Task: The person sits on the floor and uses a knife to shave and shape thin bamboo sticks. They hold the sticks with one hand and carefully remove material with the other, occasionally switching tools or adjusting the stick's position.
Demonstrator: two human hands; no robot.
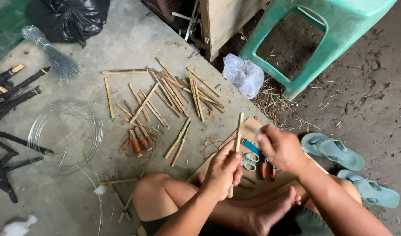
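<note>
Bamboo stick (238,135) stands near upright in my left hand (223,171), fingers wrapped closed around its lower half, the top end pointing to 12 o'clock. My right hand (282,148) sits just beside it at 3 o'clock, pinched shut on something small and thin near the stick's upper part; I cannot tell what, the motion blur hides it. Judgement: the step in hand is working or trimming this one stick over the wooden board (251,124) that lies by my crossed legs. Scissors (251,160) with pale blue handles and orange-handled pliers (266,168) lie on that board, just below my right hand. A scatter of cut sticks (174,96) lies at 11 o'clock on the concrete, a wire coil (64,135) at 9 o'clock, a green stool (314,39) at 1 o'clock. Next move calls for a steady left hold and a fine, controlled right-hand stroke along the stick.
</note>
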